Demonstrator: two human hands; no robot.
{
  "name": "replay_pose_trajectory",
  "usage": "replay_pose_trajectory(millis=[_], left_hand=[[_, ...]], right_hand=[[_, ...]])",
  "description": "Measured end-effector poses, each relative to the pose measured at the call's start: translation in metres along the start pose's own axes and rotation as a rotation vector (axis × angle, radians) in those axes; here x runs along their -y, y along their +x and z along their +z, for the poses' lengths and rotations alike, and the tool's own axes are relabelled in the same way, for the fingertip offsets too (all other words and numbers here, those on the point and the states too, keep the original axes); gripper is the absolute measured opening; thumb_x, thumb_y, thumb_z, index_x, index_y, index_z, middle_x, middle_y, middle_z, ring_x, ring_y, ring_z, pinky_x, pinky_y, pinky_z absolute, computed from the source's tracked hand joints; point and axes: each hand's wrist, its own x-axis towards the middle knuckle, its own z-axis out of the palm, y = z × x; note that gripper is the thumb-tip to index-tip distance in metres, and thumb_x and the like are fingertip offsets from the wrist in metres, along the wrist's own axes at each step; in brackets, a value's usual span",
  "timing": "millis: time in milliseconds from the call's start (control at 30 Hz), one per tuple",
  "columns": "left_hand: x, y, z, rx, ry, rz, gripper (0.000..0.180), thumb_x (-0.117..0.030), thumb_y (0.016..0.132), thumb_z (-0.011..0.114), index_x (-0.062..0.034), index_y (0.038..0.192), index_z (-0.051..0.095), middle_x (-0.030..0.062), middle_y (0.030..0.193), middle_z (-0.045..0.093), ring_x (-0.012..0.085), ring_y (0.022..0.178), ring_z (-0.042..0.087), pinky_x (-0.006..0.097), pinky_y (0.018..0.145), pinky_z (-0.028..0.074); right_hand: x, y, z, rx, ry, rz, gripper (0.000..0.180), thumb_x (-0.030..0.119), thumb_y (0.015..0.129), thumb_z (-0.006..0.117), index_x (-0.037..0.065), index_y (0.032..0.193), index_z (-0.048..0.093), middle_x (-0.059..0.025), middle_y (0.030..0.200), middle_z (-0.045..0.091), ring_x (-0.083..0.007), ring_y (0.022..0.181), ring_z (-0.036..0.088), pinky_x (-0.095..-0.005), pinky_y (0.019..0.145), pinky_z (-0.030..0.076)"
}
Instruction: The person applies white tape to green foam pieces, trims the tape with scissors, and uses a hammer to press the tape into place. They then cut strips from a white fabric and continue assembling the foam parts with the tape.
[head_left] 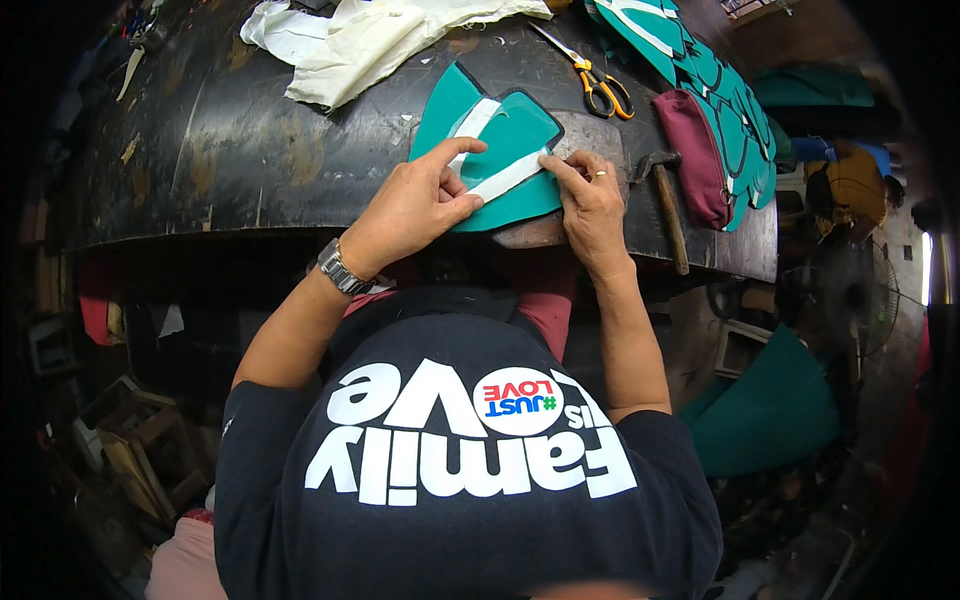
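Observation:
A green, dark-edged sheet piece [522,128] lies at the table's near edge, over a brown slab [535,234]. Across its near part runs a white strip [512,177]. My left hand [415,205], a metal watch on its wrist, has its thumb and curled fingers on the strip's left end. At the strip's right end, my right hand [595,208] pinches with thumb and forefinger. A second white strip [477,118] crosses the green piece farther left, partly hidden by my left forefinger.
Orange-handled scissors [590,80] rest beyond the green piece. A hammer [668,205] lies to the right, beside a maroon pouch [692,160] and a pile of green pieces [735,110]. Cream cloth [350,55] covers the far left of the dark table [250,150].

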Motion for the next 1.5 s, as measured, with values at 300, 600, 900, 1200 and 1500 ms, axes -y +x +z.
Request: replay_pose_trajectory(millis=[300,600,900,1200,1500], left_hand=[[0.006,0.000,0.003,-0.015,0.006,-0.020,0.041,-0.014,0.084,0.071,-0.0073,0.123,0.061,0.0054,0.072,0.065,0.0150,0.062,0.063,0.030,0.063,0.051],[0.005,-0.001,0.004,-0.013,-0.017,0.003,0.042,-0.005,0.087,0.070,-0.0056,0.127,0.059,-0.0001,0.072,0.056,0.0049,0.061,0.051,0.023,0.055,0.044],[0.005,-0.014,-0.015,-0.024,0.006,-0.066,0.041,-0.006,0.088,0.071,-0.0061,0.127,0.059,0.0012,0.074,0.059,0.0044,0.064,0.052,0.023,0.059,0.047],[0.009,-0.018,-0.013,-0.067,0.033,-0.027,0.038,-0.007,0.088,0.071,-0.0049,0.124,0.061,0.0012,0.073,0.059,0.0045,0.063,0.052,0.022,0.059,0.046],[0.012,-0.019,-0.010,-0.093,0.070,-0.003,0.041,-0.004,0.084,0.070,-0.0050,0.125,0.061,0.0017,0.072,0.059,0.0055,0.063,0.054,0.023,0.062,0.048]], right_hand=[[0.000,0.000,0.003,0.003,0.033,0.044,0.033,-0.005,0.083,0.063,0.014,0.109,0.073,-0.0106,0.101,0.062,-0.0271,0.095,0.058,-0.0362,0.083,0.049],[0.026,-0.009,0.009,0.128,0.057,-0.172,0.036,0.011,0.086,0.068,0.006,0.121,0.065,-0.0146,0.128,0.061,-0.0326,0.124,0.055,-0.0455,0.104,0.042],[0.030,-0.020,0.001,0.275,-0.057,-0.125,0.052,0.030,0.087,0.069,0.023,0.137,0.057,-0.0129,0.145,0.048,-0.0305,0.137,0.043,-0.0544,0.114,0.028],[0.034,-0.017,-0.003,0.322,-0.056,-0.108,0.047,0.033,0.091,0.065,0.024,0.137,0.059,-0.0131,0.146,0.045,-0.0316,0.138,0.040,-0.0518,0.117,0.024],[0.061,-0.013,0.006,0.309,0.073,-0.193,0.062,0.027,0.080,0.077,0.008,0.135,0.056,-0.0149,0.135,0.051,-0.0361,0.128,0.047,-0.0497,0.110,0.034]])
